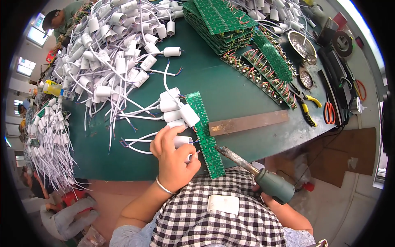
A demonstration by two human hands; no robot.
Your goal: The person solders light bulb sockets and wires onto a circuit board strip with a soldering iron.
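A narrow green circuit board strip [204, 133] lies on the table in front of me. Several white plastic cylinders with cables [189, 115] are lined up along its left edge, some overlapping it. My left hand [170, 152] is at the strip's lower left, thumb and fingers closed around a white cabled cylinder [189, 158], mostly hidden by the fingers. Another cylinder [183, 141] lies just above the pinch. To the right, a soldering iron [273, 187] with a green handle points its tip at the strip's right edge. My right hand [257, 188] grips it, largely hidden behind the handle.
A brown flat bar [249, 122] lies right of the strip. Stacked green boards [224, 18] stand at the back. A big heap of white cabled cylinders [111, 53] fills the back left. Yellow-handled pliers [307, 109], orange-handled scissors [329, 113] and a metal bowl [302, 44] sit right.
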